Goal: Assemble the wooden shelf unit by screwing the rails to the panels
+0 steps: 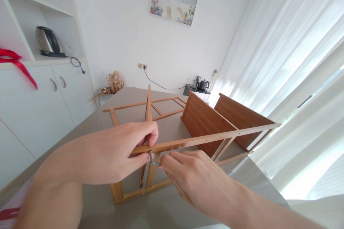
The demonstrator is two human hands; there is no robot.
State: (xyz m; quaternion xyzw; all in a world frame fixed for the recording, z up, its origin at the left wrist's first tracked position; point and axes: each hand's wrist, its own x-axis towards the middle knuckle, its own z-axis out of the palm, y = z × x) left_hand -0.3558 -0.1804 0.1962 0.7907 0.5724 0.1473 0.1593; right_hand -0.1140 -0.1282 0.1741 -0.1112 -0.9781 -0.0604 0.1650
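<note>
A wooden shelf frame (188, 143) lies on its side across the grey table, its brown panels (206, 118) standing upright between the rails. My left hand (107, 152) is closed around the near upper rail, fingers over the top and thumb below. A bent metal hex key (153, 159) sits with one end against the rail, right by my left thumb tip. My right hand (190, 171) pinches the other end of the hex key, just below the rail. The fastener under the key's tip is hidden.
The grey table (166, 207) carries the frame, with a second ladder-like wooden side (161, 116) at its far part. Behind stand a black kettle (203, 84) on a small stand and dried plants (115, 82). White cabinets (34, 100) flank the left, curtains (268, 61) the right.
</note>
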